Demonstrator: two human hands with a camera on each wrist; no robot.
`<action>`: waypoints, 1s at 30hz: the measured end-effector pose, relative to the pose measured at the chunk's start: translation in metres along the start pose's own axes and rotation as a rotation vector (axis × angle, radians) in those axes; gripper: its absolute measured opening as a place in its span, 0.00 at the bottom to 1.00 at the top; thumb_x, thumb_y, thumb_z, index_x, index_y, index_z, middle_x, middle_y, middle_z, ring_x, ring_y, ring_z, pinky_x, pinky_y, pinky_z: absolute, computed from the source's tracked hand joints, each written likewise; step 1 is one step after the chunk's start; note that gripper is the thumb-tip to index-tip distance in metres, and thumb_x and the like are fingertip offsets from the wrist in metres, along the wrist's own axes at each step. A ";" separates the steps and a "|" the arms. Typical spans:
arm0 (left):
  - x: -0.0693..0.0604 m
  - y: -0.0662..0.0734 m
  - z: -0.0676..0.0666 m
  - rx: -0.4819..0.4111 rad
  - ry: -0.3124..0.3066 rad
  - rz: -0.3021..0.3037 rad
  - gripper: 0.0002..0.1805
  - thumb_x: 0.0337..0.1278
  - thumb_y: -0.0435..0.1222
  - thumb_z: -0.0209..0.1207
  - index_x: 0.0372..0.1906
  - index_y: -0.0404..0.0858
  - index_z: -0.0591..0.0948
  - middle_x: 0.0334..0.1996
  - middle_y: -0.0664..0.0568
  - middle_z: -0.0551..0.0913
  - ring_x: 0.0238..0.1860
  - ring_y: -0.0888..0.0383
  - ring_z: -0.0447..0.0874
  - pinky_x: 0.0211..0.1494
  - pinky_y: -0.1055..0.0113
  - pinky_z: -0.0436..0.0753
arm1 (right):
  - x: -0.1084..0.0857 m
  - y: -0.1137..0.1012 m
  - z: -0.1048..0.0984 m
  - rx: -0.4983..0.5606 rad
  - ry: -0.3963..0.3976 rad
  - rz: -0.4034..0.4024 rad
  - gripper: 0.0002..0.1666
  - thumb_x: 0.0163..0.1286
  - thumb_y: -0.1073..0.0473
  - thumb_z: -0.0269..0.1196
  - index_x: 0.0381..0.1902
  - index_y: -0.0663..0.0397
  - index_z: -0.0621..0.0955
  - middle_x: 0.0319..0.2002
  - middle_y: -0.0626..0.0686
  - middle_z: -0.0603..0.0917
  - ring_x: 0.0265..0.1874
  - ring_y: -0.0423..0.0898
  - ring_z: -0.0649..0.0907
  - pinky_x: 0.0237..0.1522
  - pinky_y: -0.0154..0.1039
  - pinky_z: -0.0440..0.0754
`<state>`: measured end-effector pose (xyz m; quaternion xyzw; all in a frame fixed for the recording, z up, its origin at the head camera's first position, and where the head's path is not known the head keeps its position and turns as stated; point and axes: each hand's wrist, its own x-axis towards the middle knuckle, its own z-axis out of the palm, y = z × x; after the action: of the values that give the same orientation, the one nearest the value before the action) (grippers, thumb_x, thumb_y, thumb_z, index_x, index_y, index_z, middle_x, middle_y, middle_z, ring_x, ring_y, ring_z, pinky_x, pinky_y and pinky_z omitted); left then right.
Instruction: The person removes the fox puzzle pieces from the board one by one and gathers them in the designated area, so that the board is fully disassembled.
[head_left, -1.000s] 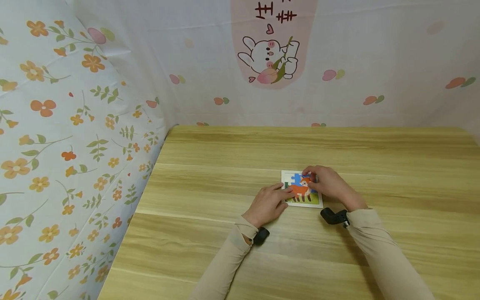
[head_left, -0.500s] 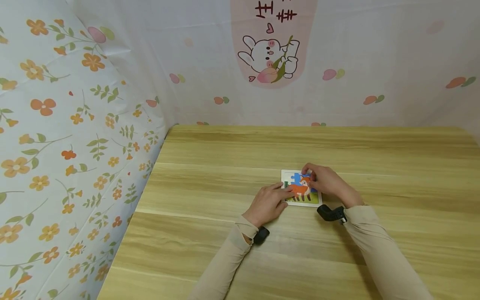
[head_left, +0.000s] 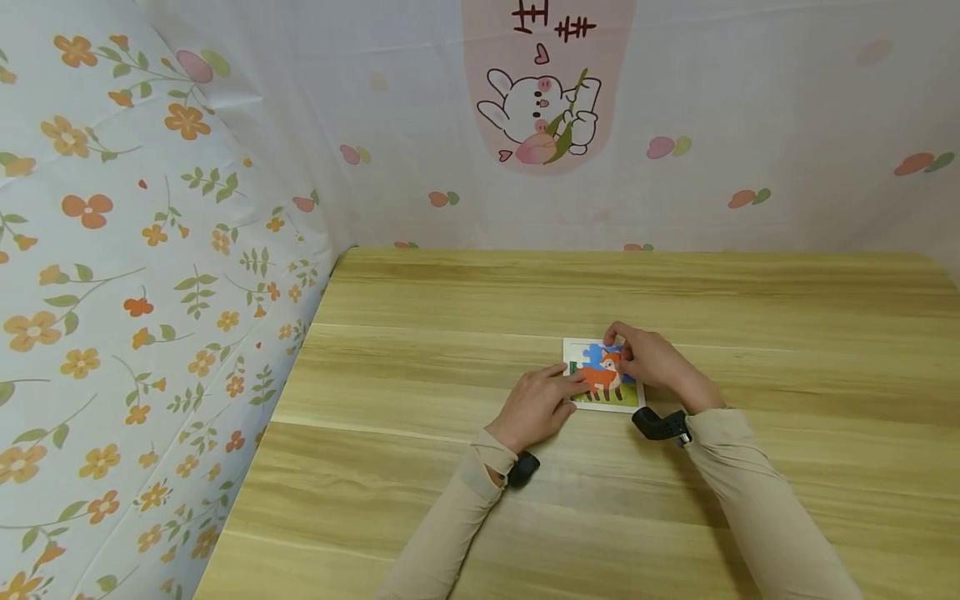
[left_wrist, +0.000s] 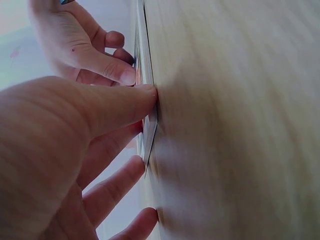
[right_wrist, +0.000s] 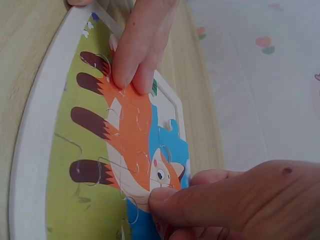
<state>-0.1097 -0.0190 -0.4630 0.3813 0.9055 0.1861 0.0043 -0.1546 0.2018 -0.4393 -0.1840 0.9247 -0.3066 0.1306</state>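
Observation:
A white-framed fox jigsaw lies on the table, with a pale bare patch at its upper left. The left hand rests on its left side, fingers extended; in the right wrist view two fingertips of this hand touch the fox's orange body. At the frame's upper right is the right hand, bent over the puzzle. Its thumb lies against the fox's face, other fingers curled near the top edge, partly hidden. The left wrist view shows the left thumb against the frame's near edge.
The wooden table extends around the puzzle. A printed cloth hangs behind its far edge, and a flowered cloth covers the left side. A black wrist camera sits below the right hand, another on the left wrist.
The right hand and its wrist camera have shifted slightly left and up in the head view. The left hand has stayed on the puzzle's left side.

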 end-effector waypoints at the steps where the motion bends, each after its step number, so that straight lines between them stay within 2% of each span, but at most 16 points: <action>1: 0.000 0.000 0.000 -0.001 0.002 0.001 0.19 0.60 0.35 0.58 0.57 0.48 0.79 0.58 0.58 0.74 0.62 0.51 0.68 0.58 0.57 0.71 | 0.000 0.000 0.000 -0.002 0.000 -0.003 0.14 0.58 0.74 0.59 0.42 0.62 0.72 0.21 0.51 0.71 0.18 0.44 0.69 0.22 0.37 0.66; 15: 0.000 0.000 -0.002 -0.007 0.005 -0.001 0.20 0.59 0.36 0.58 0.57 0.48 0.79 0.58 0.58 0.75 0.62 0.51 0.68 0.58 0.58 0.71 | 0.000 -0.003 0.000 -0.015 0.025 -0.041 0.17 0.55 0.76 0.58 0.41 0.62 0.68 0.21 0.51 0.71 0.18 0.45 0.68 0.22 0.38 0.66; 23: 0.001 0.001 -0.003 -0.014 0.001 -0.006 0.20 0.59 0.35 0.58 0.57 0.48 0.79 0.58 0.58 0.74 0.62 0.51 0.68 0.58 0.56 0.72 | -0.001 -0.007 0.003 -0.086 0.098 -0.061 0.17 0.51 0.78 0.58 0.38 0.62 0.69 0.30 0.58 0.74 0.27 0.52 0.73 0.28 0.45 0.72; 30: 0.000 0.001 -0.003 -0.002 -0.014 -0.016 0.20 0.60 0.36 0.58 0.57 0.49 0.79 0.59 0.59 0.73 0.62 0.52 0.67 0.58 0.56 0.71 | 0.000 -0.006 0.003 -0.093 0.103 -0.035 0.16 0.52 0.77 0.61 0.38 0.63 0.72 0.30 0.57 0.77 0.27 0.51 0.74 0.29 0.45 0.73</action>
<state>-0.1093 -0.0193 -0.4596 0.3755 0.9082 0.1844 0.0127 -0.1516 0.1955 -0.4379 -0.1900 0.9400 -0.2748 0.0688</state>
